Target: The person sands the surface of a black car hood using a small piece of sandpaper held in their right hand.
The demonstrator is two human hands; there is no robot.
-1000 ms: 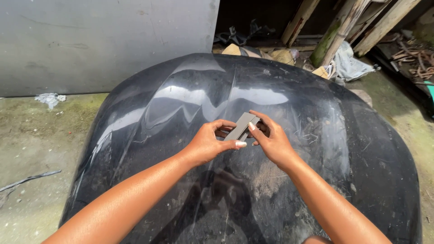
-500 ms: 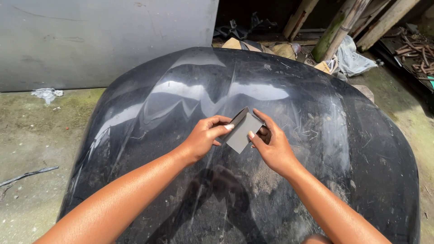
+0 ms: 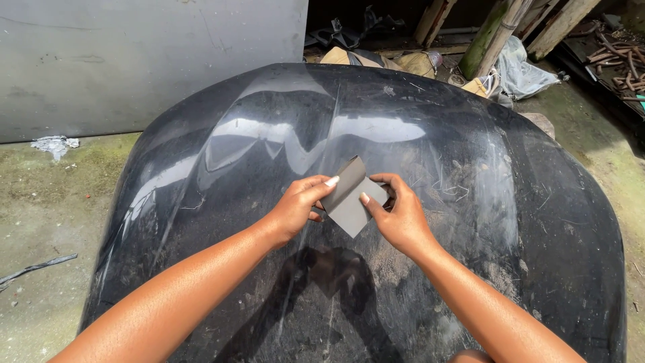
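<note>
Both of my hands hold a small grey folded sheet, like sandpaper, just above a glossy black car hood lying on the ground. My left hand pinches the sheet's left edge between thumb and fingers. My right hand grips its right side, thumb on the face. The sheet is partly unfolded, with its upper flap tilted up. The hood surface near my hands is dusty and scratched.
A grey metal panel stands behind the hood at the left. Wooden posts, scrap and a grey bag lie at the back right. Mossy concrete ground surrounds the hood, with a crumpled scrap at left.
The grey sheet has gone from a narrow folded strip to a wider, opened-out piece between my hands. The hands have dropped slightly lower over the hood.
</note>
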